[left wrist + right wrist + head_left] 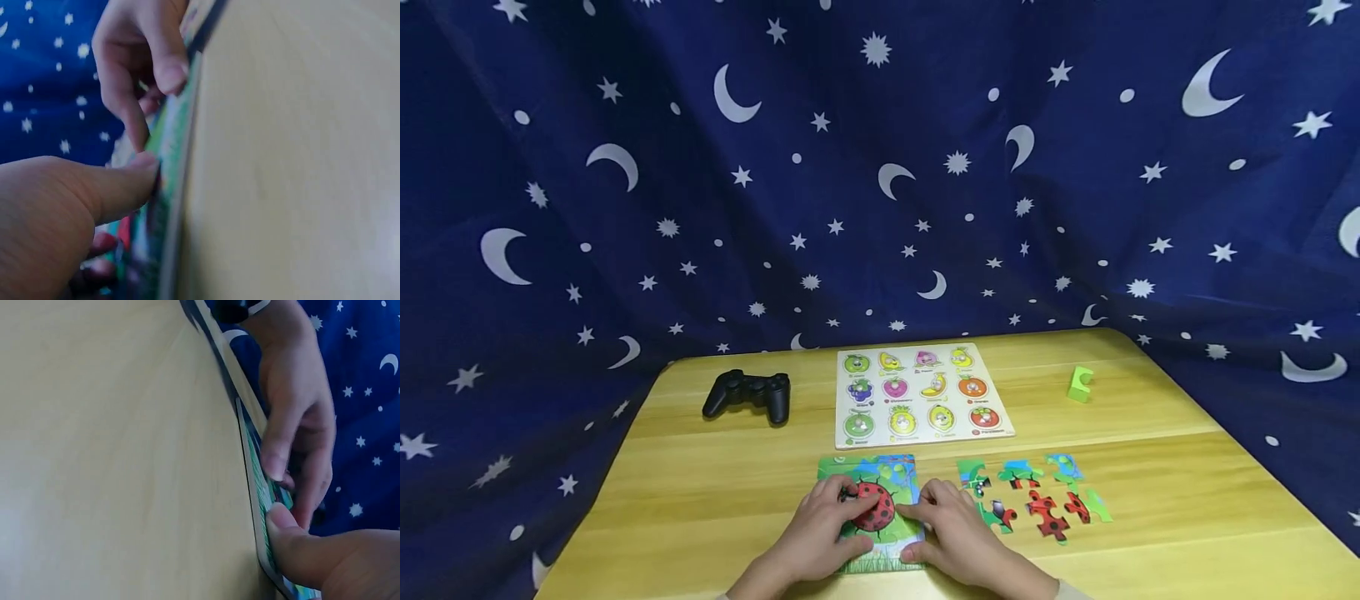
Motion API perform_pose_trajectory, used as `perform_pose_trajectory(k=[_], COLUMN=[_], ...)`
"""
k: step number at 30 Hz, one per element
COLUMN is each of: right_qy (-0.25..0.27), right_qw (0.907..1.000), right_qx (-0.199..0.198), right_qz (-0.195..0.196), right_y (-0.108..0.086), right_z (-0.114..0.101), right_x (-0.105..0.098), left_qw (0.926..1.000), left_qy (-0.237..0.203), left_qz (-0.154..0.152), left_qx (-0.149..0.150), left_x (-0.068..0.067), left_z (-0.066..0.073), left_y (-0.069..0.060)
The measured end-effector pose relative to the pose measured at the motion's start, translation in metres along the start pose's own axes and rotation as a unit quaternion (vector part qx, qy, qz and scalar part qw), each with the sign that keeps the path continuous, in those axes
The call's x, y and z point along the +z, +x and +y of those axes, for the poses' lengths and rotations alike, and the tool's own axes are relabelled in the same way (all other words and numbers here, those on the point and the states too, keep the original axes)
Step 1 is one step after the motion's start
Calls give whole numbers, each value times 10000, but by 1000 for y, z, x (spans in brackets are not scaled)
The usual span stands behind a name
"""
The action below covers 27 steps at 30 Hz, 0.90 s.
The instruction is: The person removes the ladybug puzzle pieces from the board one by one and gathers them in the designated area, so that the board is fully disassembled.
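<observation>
ladybug board [886, 533], flat on the wooden table [700, 500], beneath left hand [823, 529] and right hand [955, 529], both unclenched, with loosely bent fingers and thumbs resting on the picture. step in hand, by judgement: steadying and squaring the ladybug board; called for next, probably: a light pinch on one of the loose pieces [1047, 512], right of the ladybug board. just beyond the ladybug board, fruit board [877, 439]; beyond and left, black controller [748, 392].
</observation>
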State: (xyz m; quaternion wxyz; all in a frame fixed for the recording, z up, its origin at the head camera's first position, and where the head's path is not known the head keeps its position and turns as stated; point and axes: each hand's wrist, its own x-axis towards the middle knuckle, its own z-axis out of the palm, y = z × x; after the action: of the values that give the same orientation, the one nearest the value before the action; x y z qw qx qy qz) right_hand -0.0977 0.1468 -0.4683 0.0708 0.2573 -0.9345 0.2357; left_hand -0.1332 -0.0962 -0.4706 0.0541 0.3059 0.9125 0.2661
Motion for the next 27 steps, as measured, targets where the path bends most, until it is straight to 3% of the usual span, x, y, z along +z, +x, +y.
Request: perform_pose_trajectory(k=[5,9,18,27], right_qy=[-72,-152,486,671], right_qw=[9990,9981,9981,9963], right_qx=[342,396,373,504], right_qz=[290,447,-54,-182], right_y=[3,2,2,3], right_z=[-2,-3,-5,-10], right_x=[4,5,-2,-1], left_qw=[9997,9993,9981,9961], left_qy=[-236,-332,-453,-548], left_qz=[60,117,-188,-509], left_qx=[-35,-98,-363,-459], left_x=[4,3,-5,-9], left_z=[-13,-14,-13,-13], left_y=[2,6,8,6])
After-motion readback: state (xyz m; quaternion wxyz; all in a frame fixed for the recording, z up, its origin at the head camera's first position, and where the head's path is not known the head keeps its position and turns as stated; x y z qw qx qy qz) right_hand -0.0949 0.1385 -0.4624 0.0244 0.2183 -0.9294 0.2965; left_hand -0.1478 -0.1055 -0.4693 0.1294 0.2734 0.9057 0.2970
